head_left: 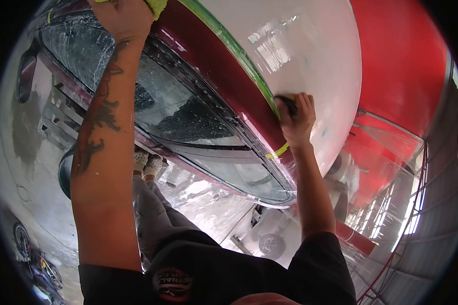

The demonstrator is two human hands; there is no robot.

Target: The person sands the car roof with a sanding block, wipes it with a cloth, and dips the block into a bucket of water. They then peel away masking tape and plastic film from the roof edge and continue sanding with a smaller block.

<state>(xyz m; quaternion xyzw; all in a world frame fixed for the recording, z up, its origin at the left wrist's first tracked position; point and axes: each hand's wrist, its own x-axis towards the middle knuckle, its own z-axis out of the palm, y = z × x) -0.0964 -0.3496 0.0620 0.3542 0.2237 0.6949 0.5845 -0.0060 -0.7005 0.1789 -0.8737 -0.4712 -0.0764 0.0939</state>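
My left hand (124, 19) is at the top edge of the view, partly cut off. It is closed on a fuzzy yellow-green cloth (156, 6), which lies at the car's upper side. My right hand (297, 121) bends its fingers around a small dark pad (288, 104), pressed against the edge of the white roof (310, 56). Beside the pad, a strip of green masking tape (239, 53) runs along the border between the roof and the dark red side frame (213, 84). Wet, whitish streaks cover the side windows (183, 109).
A short yellow tape piece (278, 151) crosses the red frame. The side mirror (27, 76) sticks out at left. A large red surface (397, 56) stands beyond the roof. Bicycles (35, 259) are on the floor at lower left. My shoes (152, 165) are close to the car.
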